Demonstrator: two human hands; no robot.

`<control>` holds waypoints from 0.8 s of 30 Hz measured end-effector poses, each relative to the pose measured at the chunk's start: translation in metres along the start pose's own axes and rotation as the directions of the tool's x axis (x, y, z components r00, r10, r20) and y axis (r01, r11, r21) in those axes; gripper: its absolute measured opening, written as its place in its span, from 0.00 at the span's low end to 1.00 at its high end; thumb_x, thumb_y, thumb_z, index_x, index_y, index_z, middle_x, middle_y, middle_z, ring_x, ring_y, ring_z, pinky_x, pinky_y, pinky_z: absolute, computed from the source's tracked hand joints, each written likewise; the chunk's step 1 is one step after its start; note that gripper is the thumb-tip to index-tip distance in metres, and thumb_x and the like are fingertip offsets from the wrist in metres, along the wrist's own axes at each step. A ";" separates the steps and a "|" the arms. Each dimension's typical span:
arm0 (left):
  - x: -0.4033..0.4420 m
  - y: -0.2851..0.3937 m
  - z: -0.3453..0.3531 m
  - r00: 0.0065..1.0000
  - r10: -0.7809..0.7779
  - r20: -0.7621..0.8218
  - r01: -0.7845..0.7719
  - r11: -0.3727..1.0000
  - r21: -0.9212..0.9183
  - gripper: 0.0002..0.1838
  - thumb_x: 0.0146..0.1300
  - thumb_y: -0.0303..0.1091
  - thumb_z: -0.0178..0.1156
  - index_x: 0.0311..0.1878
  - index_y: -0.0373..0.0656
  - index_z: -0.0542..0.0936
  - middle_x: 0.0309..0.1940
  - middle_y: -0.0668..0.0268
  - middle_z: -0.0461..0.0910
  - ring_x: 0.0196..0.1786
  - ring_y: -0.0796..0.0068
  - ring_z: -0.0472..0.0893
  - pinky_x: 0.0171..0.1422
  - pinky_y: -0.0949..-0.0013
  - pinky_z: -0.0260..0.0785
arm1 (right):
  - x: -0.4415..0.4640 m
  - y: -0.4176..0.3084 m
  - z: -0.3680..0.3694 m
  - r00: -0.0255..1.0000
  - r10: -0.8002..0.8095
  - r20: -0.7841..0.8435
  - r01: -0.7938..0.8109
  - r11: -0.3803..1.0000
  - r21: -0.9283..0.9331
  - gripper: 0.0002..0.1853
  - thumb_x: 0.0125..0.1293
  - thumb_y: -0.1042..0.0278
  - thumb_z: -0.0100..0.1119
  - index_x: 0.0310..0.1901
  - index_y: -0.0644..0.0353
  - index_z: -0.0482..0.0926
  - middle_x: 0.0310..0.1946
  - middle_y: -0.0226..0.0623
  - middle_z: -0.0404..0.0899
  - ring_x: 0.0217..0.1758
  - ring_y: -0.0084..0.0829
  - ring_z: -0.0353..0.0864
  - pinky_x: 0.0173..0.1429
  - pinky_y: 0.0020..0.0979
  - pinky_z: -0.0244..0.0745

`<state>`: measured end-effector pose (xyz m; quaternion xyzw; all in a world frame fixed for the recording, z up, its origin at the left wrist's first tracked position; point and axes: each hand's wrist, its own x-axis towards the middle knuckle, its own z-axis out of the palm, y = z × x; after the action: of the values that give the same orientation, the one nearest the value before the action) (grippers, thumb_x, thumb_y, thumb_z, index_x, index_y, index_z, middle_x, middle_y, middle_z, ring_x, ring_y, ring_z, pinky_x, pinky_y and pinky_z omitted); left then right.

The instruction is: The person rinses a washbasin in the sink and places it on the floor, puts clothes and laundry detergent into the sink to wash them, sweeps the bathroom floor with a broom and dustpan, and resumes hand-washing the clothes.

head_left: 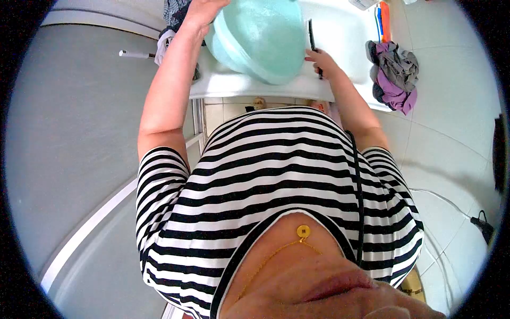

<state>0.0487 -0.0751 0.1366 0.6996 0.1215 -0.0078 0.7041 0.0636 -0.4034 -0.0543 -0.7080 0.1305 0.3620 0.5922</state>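
Green basin is tilting near the sink's left edge, left hand clasping its rim; right hand is touching a black strip, grip unclear.

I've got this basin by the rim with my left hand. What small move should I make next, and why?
I'd probably lower the basin flat onto the white sink: it looks tilted, only your left hand grips its rim, and your right hand is at the thin black item.
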 end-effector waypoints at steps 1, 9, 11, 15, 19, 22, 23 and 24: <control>0.002 -0.001 -0.005 1.000 0.005 -0.001 -0.005 1.000 0.014 0.22 0.50 0.23 0.56 0.52 0.35 0.73 0.37 0.58 0.80 0.36 0.73 0.79 0.39 0.71 0.71 | -0.003 -0.002 0.009 0.997 0.070 0.029 -0.072 0.994 0.080 0.21 0.59 0.54 0.60 0.45 0.61 0.69 0.36 0.35 0.75 0.18 0.17 0.56 0.19 0.21 0.57; -0.001 -0.033 -0.031 0.950 -0.250 -0.187 0.219 0.961 -0.172 0.15 0.57 0.30 0.59 0.48 0.37 0.74 0.40 0.60 0.79 0.41 0.67 0.80 0.45 0.65 0.75 | -0.049 -0.038 -0.048 0.991 -0.132 -0.020 0.123 0.853 0.507 0.10 0.59 0.64 0.60 0.32 0.55 0.67 0.19 0.24 0.62 0.16 0.16 0.58 0.18 0.20 0.54; -0.007 -0.069 -0.032 0.952 -0.276 -0.133 0.247 0.948 -0.203 0.17 0.56 0.32 0.60 0.49 0.36 0.74 0.39 0.61 0.79 0.41 0.67 0.80 0.46 0.65 0.74 | -0.066 -0.052 -0.069 0.972 -0.231 -0.048 0.215 0.783 0.584 0.10 0.59 0.66 0.60 0.31 0.54 0.66 0.19 0.22 0.61 0.16 0.16 0.57 0.18 0.20 0.53; 0.011 -0.157 -0.030 0.930 -0.366 -0.033 0.346 0.902 -0.259 0.20 0.54 0.32 0.61 0.50 0.36 0.74 0.41 0.60 0.78 0.42 0.67 0.79 0.46 0.64 0.74 | -0.123 -0.094 -0.072 0.930 -0.357 -0.090 0.345 0.760 0.550 0.10 0.59 0.69 0.61 0.34 0.55 0.67 0.20 0.20 0.62 0.17 0.13 0.56 0.20 0.19 0.52; 0.001 -0.117 0.025 0.854 -0.471 0.221 0.471 0.880 0.058 0.29 0.51 0.29 0.61 0.58 0.37 0.67 0.48 0.58 0.75 0.47 0.65 0.77 0.50 0.65 0.72 | -0.173 -0.140 -0.043 0.797 -0.563 -0.220 0.598 0.680 0.424 0.13 0.59 0.75 0.60 0.44 0.57 0.69 0.23 0.23 0.68 0.17 0.13 0.58 0.19 0.19 0.53; 0.021 -0.141 0.059 0.841 -0.487 0.235 0.381 0.842 0.381 0.36 0.48 0.31 0.64 0.63 0.39 0.63 0.53 0.54 0.72 0.52 0.63 0.75 0.51 0.64 0.70 | -0.189 -0.163 -0.028 0.768 -0.596 -0.237 0.639 0.685 0.350 0.17 0.60 0.76 0.59 0.49 0.56 0.68 0.24 0.24 0.70 0.17 0.13 0.59 0.19 0.19 0.55; 0.027 -0.156 0.068 0.843 -0.483 0.238 0.379 0.847 0.374 0.36 0.48 0.31 0.64 0.63 0.39 0.63 0.53 0.54 0.72 0.52 0.63 0.75 0.51 0.64 0.70 | -0.191 -0.167 -0.028 0.757 -0.621 -0.203 0.650 0.682 0.336 0.17 0.60 0.76 0.59 0.50 0.56 0.68 0.25 0.26 0.71 0.17 0.13 0.58 0.20 0.18 0.55; 0.032 -0.170 0.077 0.840 -0.439 0.320 0.316 0.873 0.371 0.38 0.47 0.33 0.65 0.63 0.39 0.63 0.55 0.52 0.71 0.53 0.62 0.74 0.50 0.63 0.71 | -0.192 -0.171 -0.028 0.745 -0.645 -0.169 0.660 0.679 0.321 0.17 0.61 0.75 0.58 0.51 0.56 0.68 0.27 0.28 0.73 0.17 0.13 0.58 0.20 0.18 0.55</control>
<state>0.0613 -0.1492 -0.0372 0.7445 0.1118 -0.3072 0.5820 0.0437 -0.4307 0.2021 -0.5939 -0.0539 0.0818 0.7985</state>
